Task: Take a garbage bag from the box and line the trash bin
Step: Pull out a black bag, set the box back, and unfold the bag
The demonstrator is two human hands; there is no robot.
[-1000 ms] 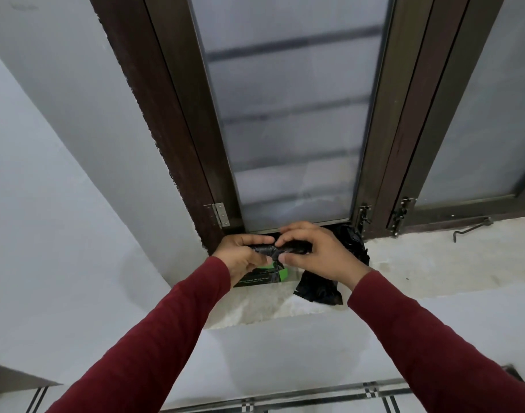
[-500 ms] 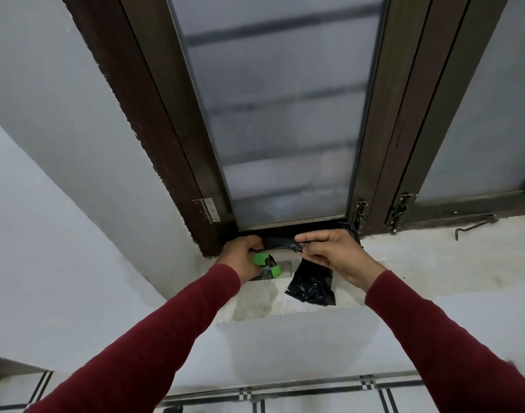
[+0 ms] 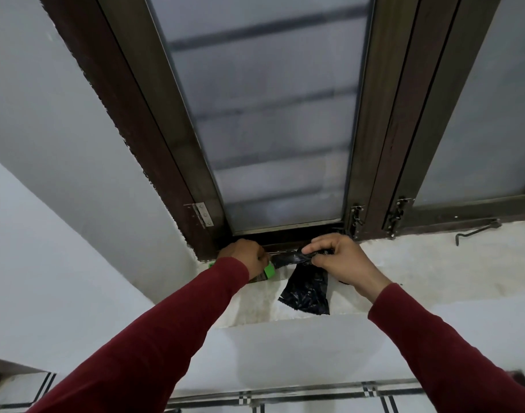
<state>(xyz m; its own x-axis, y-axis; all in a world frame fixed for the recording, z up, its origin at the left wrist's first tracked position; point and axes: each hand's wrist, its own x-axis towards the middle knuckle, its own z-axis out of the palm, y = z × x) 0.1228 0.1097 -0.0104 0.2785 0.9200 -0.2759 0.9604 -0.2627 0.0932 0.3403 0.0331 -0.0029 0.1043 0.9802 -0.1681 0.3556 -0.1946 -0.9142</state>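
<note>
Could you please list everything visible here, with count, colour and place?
garbage bag: one, black, stretched between both hands, loose end hanging over the sill
box: one, green and black, on the sill under the left hand
window sill: one, off-white, below the window
window: frosted panes, dark brown frame, above the sill
hinge: one, silver, frame's lower left
latches: two, dark metal, frame bottom
hook: one, dark, sill far right
left hand: one, on the box
right hand: one, grip pinching the bag
sleeves: two, maroon
</note>
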